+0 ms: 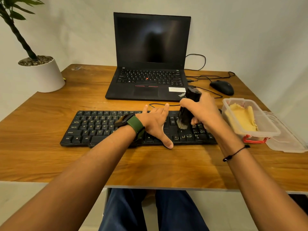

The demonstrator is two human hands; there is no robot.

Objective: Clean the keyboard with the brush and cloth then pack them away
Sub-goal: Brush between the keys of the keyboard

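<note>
Keyboard (103, 129) middle — hidden beneath hands.

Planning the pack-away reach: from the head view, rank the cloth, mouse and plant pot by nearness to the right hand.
1. Cloth: in the clear container, just right of the right hand, which grips the brush.
2. Mouse: behind the hand, toward the table's back right.
3. Plant pot: far left corner.

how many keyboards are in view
2. The black external keyboard lies on the table's near half under both hands. The other is built into the open laptop, behind it near the wall.
</note>
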